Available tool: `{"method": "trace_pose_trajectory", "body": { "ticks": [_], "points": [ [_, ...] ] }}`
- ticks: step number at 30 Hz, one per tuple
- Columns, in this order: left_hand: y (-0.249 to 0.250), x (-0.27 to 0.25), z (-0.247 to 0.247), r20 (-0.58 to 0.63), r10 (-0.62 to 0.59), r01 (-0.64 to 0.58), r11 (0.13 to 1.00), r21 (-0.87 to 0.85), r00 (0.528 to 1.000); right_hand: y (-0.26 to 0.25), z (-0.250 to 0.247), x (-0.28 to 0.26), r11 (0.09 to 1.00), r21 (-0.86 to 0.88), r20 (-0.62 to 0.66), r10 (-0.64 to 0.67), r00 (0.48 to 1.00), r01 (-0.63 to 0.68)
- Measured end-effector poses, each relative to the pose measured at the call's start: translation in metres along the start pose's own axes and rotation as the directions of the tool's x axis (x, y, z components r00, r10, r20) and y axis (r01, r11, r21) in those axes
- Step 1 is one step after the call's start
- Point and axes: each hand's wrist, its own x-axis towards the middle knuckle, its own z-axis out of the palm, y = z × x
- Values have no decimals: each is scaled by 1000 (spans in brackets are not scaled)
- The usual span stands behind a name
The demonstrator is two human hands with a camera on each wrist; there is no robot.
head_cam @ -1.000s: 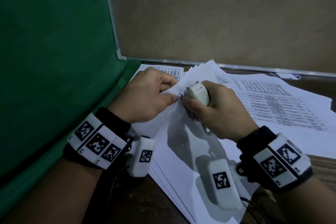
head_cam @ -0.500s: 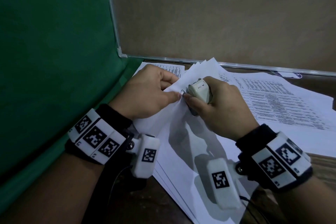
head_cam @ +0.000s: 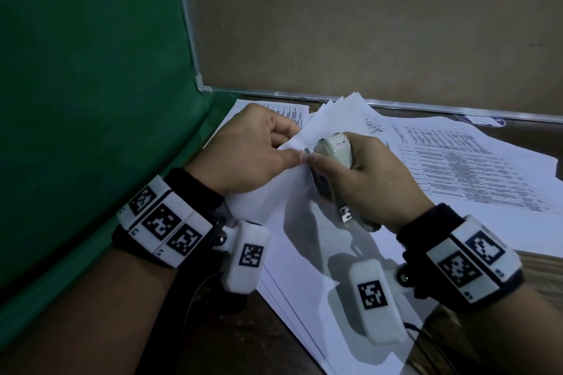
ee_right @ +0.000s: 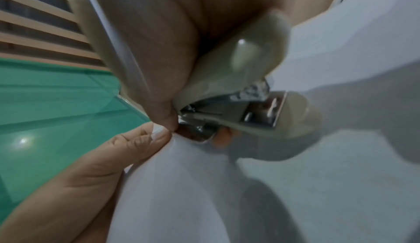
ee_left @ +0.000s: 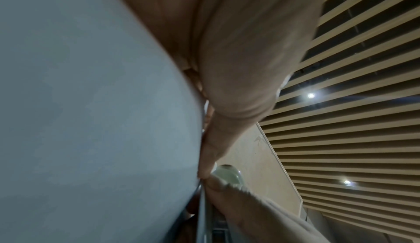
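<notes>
A sheaf of white paper sheets is lifted off the table at its upper left corner. My left hand pinches that corner between thumb and fingers. My right hand grips a pale grey stapler, its metal mouth at the paper corner, touching my left fingertips. In the right wrist view the stapler shows its chrome nose against the paper, my left hand beside it. The left wrist view is mostly filled by the paper and my left hand.
More printed sheets lie spread on the brown table to the right. A green board stands at the left and a brown panel with a metal frame behind. A cable runs under each wrist.
Both hands, the paper corner and the stapler have shifted slightly up and away; the grips are the same.
</notes>
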Motion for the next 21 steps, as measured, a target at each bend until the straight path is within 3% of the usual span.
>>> {"method": "trace_pose_trajectory", "body": {
  "ticks": [5,9,12,16,18,21],
  "points": [
    [0,1,-1,-10,-8,7,1000,-15,1000,-1,1,0,995,-73,-72,-71,995,66],
    [0,1,0,-1,-11,11,999,-35,1000,-1,0,-1,997,-49,-53,-63,997,60],
    [-1,0,-7,-1,-25,25,998,-56,1000,-2,-2,0,996,89,-17,-9,1000,10],
    [-3,-1,-15,8,-39,39,998,-51,999,-1,-22,3,930,362,-53,95,994,-70],
    [-4,0,-14,1,-43,43,997,-66,999,-1,-32,2,934,353,-54,87,995,-62],
    [-4,1,-9,17,-30,32,994,-107,999,-5,-29,-1,978,205,6,26,1000,-26]
  ]
}}
